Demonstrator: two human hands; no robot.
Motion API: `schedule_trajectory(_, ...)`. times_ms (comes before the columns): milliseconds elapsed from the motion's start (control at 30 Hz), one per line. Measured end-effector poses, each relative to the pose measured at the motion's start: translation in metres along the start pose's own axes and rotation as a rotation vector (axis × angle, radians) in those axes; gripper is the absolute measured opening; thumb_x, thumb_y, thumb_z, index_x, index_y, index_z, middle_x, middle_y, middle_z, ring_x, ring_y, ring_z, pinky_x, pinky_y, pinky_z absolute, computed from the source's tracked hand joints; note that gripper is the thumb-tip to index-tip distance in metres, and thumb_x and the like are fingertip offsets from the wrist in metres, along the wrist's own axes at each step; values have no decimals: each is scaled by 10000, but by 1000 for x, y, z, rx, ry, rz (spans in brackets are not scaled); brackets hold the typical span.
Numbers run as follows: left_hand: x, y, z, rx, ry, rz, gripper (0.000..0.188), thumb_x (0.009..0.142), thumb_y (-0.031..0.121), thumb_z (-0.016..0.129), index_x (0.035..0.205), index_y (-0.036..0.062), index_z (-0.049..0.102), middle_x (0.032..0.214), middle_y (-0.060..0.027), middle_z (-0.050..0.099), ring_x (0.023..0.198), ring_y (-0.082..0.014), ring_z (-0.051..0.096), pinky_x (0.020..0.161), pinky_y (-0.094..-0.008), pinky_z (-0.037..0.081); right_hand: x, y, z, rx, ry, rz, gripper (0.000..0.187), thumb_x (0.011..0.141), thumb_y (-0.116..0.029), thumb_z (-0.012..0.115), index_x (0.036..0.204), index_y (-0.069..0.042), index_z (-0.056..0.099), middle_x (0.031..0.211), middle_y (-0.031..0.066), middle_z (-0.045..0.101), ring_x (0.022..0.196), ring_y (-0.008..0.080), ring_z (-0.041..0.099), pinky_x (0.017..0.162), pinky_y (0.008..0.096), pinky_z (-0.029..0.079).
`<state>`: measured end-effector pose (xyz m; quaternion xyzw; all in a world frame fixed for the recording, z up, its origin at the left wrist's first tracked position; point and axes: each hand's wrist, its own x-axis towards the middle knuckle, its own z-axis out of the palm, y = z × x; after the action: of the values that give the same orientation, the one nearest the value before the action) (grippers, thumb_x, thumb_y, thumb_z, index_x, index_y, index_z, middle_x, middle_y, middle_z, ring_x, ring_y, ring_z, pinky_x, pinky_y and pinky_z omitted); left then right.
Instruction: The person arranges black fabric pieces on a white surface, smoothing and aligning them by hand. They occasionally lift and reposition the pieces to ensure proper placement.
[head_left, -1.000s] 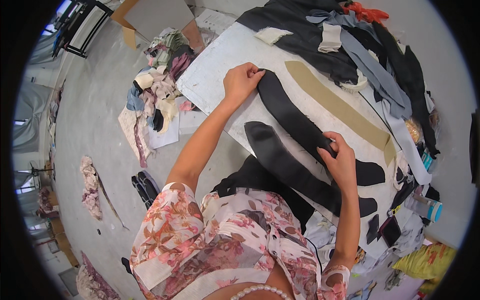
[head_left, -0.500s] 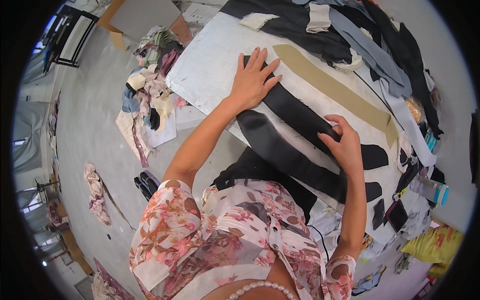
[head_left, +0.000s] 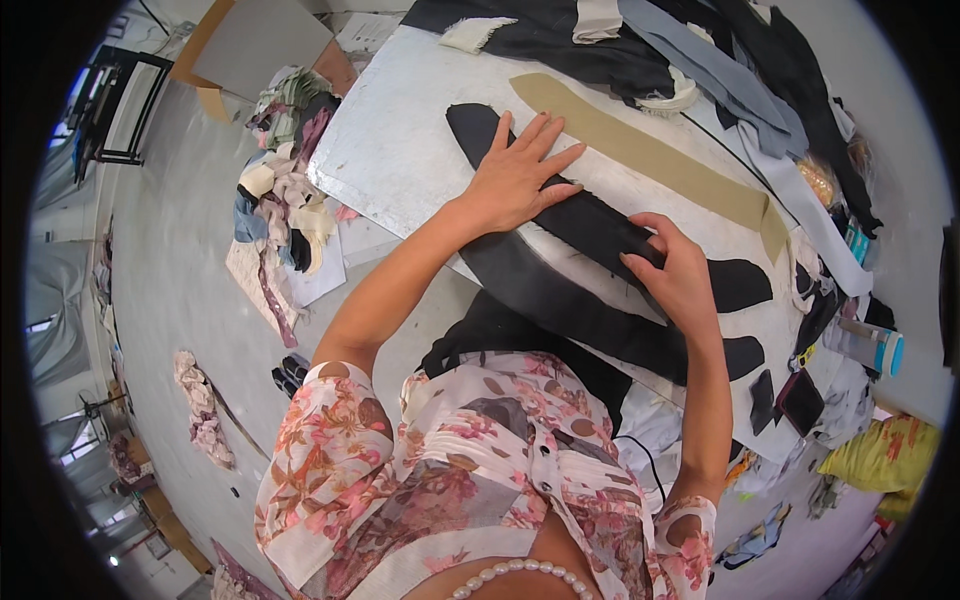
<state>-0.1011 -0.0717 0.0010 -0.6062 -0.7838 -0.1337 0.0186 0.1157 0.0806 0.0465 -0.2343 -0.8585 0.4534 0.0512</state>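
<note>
The left hand (head_left: 515, 185) lies spread on the upper black fabric strip (head_left: 590, 225), its grip wide, fingers fanned toward the strip's far edge. The right hand (head_left: 675, 270) touches the same strip farther along, its thumb and forefinger tips apart on the cloth and the other fingers curled; whether this grip pinches any fabric I cannot tell. The strip runs slantwise over the pale counter (head_left: 370, 140), its rounded left end beyond the left hand and its other end showing past the right wrist. A lower black strip (head_left: 545, 285) lies alongside, nearer the person, passing under both forearms. On the far side rests a tan strip (head_left: 650, 150), folded at its right end. Beyond it are a heap of dark cloth (head_left: 560, 55), a frayed cream scrap (head_left: 475, 35) and a grey-blue strip (head_left: 710, 75). Fabric scraps (head_left: 290, 190) are piled left of the counter.
</note>
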Motion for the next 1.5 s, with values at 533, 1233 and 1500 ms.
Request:
schedule_trajectory(533, 9, 62, 15, -23, -35, 196, 544, 976, 418, 498, 1450, 157, 438, 1539, -124, 325, 1461, -283, 234, 1176, -571, 105, -8, 23, -26, -97, 68, 109, 538, 718, -144, 788, 1219, -108, 594, 693, 101, 621, 631, 289, 615, 612, 383, 477)
schedule_trajectory(1233, 30, 109, 31, -74, -94, 333, 630, 982, 532, 397, 1507, 189, 337, 1553, -130, 298, 1473, -274, 195, 1191, -545, 65, -56, 71, -96, 95, 289, 219, 506, 735, 5, 728, 1223, -42, 605, 722, 4, 593, 673, 84, 537, 637, 250, 451)
schedule_trajectory(1500, 32, 111, 26, -31, -151, 333, 624, 985, 535, 390, 1497, 179, 357, 1558, -129, 288, 1475, -281, 186, 1189, -545, 70, -48, 98, -81, -246, 516, 150, 549, 706, -128, 824, 1216, -135, 618, 738, 86, 616, 659, 208, 595, 645, 307, 480)
